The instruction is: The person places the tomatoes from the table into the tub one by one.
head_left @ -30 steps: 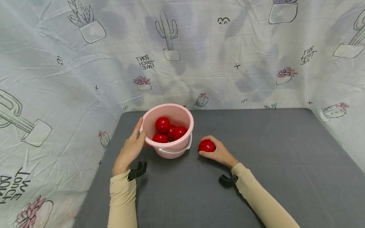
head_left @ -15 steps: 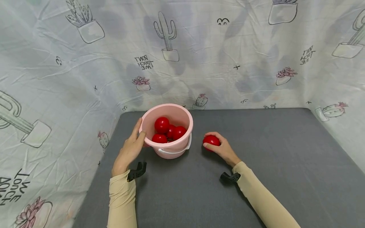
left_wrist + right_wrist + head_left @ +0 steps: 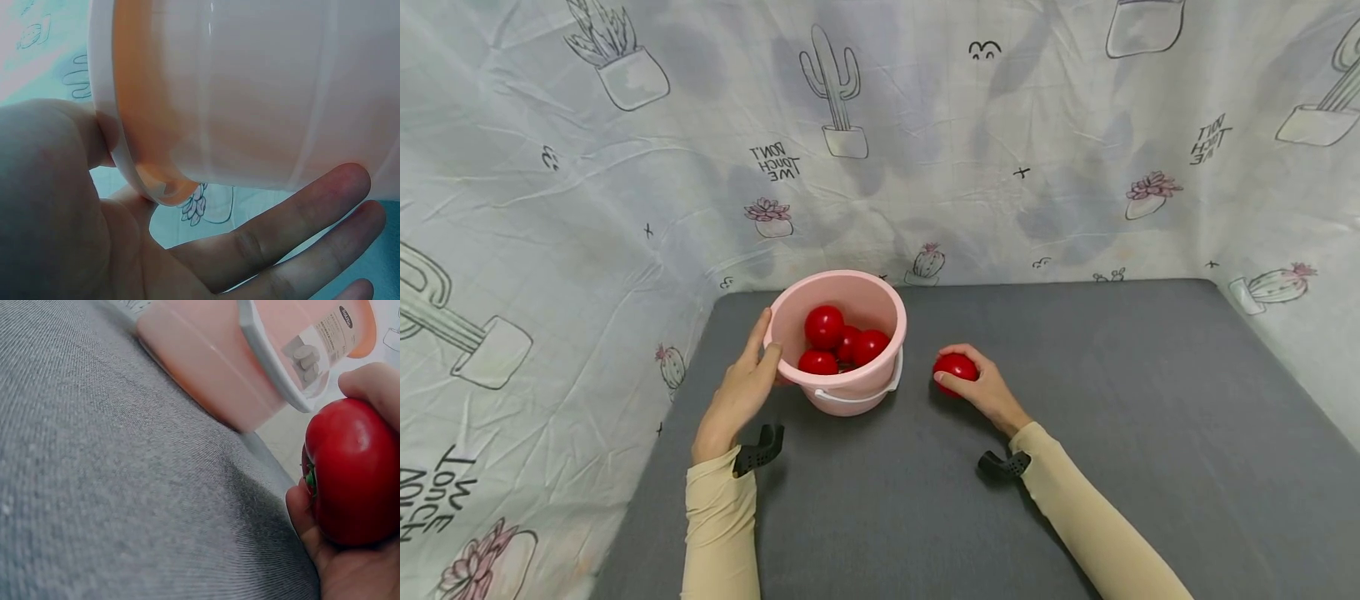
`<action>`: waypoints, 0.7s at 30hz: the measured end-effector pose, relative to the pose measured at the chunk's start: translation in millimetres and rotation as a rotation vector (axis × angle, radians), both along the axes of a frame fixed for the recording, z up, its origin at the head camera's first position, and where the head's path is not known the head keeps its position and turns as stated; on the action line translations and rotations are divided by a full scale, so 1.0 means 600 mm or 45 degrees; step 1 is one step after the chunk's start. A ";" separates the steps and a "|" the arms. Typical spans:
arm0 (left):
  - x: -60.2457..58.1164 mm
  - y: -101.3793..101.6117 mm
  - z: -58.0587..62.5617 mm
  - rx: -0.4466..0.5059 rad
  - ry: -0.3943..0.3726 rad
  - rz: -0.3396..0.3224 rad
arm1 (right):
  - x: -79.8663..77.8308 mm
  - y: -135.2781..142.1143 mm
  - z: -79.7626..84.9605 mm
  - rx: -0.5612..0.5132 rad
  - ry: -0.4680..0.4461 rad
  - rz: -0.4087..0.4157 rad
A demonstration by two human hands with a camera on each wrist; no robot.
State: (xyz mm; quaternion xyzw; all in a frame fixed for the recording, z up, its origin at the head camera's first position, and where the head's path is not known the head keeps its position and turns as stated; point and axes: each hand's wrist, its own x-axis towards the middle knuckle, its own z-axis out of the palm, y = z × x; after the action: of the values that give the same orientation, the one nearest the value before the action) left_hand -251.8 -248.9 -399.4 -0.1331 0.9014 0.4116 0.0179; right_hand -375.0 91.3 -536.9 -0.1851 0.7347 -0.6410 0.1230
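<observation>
A pink bucket (image 3: 850,392) with a white handle stands on the grey table, slightly tilted. Several red tomatoes (image 3: 824,327) lie inside it. My left hand (image 3: 737,400) holds the bucket's left rim, the thumb at the edge; in the left wrist view other fingers (image 3: 312,200) extend along the outer wall. To the right of the bucket, my right hand (image 3: 988,392) grips one more tomato (image 3: 955,372) between thumb and fingers. That tomato's green stem (image 3: 310,479) shows in the right wrist view, where it appears just above the table, apart from the bucket.
A grey cloth-covered table (image 3: 1112,400) extends to the right and in front of the bucket. White fabric (image 3: 962,167) printed with cacti hangs behind and at both sides. Black wrist mounts (image 3: 760,450) sit on both forearms. A printed label (image 3: 322,347) is on the bucket.
My right hand has moved slightly right and away from the bucket with the tomato, its grip turning a little, then stayed nearly still. The left hand and bucket have held their place.
</observation>
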 end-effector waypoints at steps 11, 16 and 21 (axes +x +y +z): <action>0.000 0.003 -0.001 0.039 0.006 -0.009 | -0.009 0.014 0.000 -0.222 -0.165 0.092; -0.001 0.003 -0.003 0.039 0.005 -0.009 | -0.014 0.020 -0.001 -0.458 -0.270 0.173; -0.001 0.004 -0.004 0.036 0.007 -0.007 | -0.018 0.028 -0.001 -0.675 -0.341 0.254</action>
State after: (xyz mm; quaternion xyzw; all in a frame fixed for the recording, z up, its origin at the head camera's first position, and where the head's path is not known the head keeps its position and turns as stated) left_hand -252.4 -246.8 -401.6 -0.1291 0.8960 0.4245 0.0184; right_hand -385.5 107.8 -537.8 -0.1958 0.4973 -0.8137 0.2285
